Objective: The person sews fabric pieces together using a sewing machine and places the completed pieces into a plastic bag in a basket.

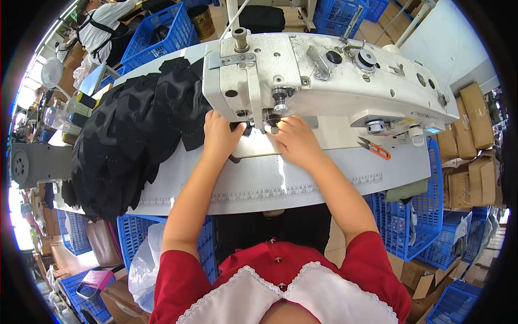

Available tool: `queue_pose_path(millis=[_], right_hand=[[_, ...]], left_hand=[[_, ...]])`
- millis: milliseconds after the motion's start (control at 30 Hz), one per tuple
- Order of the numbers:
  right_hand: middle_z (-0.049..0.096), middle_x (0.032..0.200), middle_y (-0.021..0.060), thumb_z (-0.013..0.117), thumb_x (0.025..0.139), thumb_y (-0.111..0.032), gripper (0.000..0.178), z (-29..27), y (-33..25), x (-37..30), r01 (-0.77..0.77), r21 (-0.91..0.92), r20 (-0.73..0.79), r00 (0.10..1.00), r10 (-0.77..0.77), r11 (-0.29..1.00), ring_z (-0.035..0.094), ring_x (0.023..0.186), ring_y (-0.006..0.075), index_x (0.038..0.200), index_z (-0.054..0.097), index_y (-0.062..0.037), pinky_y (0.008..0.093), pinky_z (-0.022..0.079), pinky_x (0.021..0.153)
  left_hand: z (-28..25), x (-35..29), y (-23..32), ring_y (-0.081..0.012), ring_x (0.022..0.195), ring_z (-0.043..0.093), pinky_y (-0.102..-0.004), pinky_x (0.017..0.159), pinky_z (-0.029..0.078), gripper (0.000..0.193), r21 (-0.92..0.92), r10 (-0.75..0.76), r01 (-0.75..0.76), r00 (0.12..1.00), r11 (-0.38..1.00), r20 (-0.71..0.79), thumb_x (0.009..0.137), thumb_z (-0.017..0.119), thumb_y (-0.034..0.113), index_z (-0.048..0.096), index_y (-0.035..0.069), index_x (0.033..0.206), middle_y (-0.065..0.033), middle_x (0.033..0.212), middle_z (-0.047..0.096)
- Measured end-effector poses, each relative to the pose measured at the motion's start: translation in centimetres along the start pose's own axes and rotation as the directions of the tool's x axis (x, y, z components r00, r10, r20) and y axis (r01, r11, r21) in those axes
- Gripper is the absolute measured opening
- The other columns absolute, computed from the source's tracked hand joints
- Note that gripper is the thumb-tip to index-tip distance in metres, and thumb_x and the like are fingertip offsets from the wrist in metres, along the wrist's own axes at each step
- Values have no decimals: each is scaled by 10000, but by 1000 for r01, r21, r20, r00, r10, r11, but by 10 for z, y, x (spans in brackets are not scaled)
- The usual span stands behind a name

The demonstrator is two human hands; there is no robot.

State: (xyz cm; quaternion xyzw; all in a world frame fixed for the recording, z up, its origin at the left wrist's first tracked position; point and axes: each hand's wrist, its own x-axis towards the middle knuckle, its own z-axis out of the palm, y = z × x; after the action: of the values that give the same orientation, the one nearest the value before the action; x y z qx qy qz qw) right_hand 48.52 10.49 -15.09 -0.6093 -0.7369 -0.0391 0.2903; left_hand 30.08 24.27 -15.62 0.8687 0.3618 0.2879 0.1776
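Left hand (pixel 220 134) and right hand (pixel 298 141) either side of needle area, under head of white sewing machine (pixel 337 83). Fingers bent, tips partly hidden by machine; cannot tell whether they grip or merely press. Small dark piece (pixel 234 159), probably fabric, beside left wrist on desk (pixel 248 189). Pile of black fabric pieces (pixel 135 124) heaped left of left hand. Orange-handled snips (pixel 373 147) on desk, right of right hand, apart from it.
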Motion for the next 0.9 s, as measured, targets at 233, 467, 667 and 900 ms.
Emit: queue_pose_path(millis=[233, 467, 667, 900], right_hand=[[628, 1128, 66, 635, 757, -80, 164, 4, -2, -2, -3, 0, -30, 1000, 3, 1000, 538, 1125, 269, 919, 659, -71, 434, 402, 1023], [552, 883, 76, 675, 812, -148, 169, 5, -6, -1, 24, -2, -79, 997, -24, 1000, 533, 983, 286, 974, 687, -100, 417, 430, 842], [523, 909, 78, 690, 794, -173, 218, 3, -7, -3, 31, 35, -88, 996, -28, 999, 525, 987, 286, 1001, 677, -107, 422, 432, 853], [610, 1081, 55, 707, 772, -187, 219, 0, -14, -4, -29, 41, -37, 999, 30, 999, 534, 1086, 263, 965, 661, -94, 420, 413, 991]], left_hand=[[0, -1, 4, -372, 1088, 511, -471, 919, 431, 273, 19, 5, -5, 1000, 1000, 2, 717, 747, 157, 707, 89, 978, -107, 1084, 623], [0, -1, 1, -359, 1084, 520, -465, 905, 442, 278, 43, 11, -13, 999, 999, 38, 716, 735, 177, 712, 75, 974, -106, 1075, 629], [-2, 1, 7, -359, 1070, 526, -462, 881, 452, 269, 23, -15, 14, 997, 1000, 71, 713, 729, 182, 715, 64, 955, -105, 1057, 635], [-1, 1, 6, -370, 1073, 523, -461, 874, 457, 288, 7, -9, 9, 997, 1000, 80, 694, 740, 178, 716, 60, 956, -115, 1046, 637]])
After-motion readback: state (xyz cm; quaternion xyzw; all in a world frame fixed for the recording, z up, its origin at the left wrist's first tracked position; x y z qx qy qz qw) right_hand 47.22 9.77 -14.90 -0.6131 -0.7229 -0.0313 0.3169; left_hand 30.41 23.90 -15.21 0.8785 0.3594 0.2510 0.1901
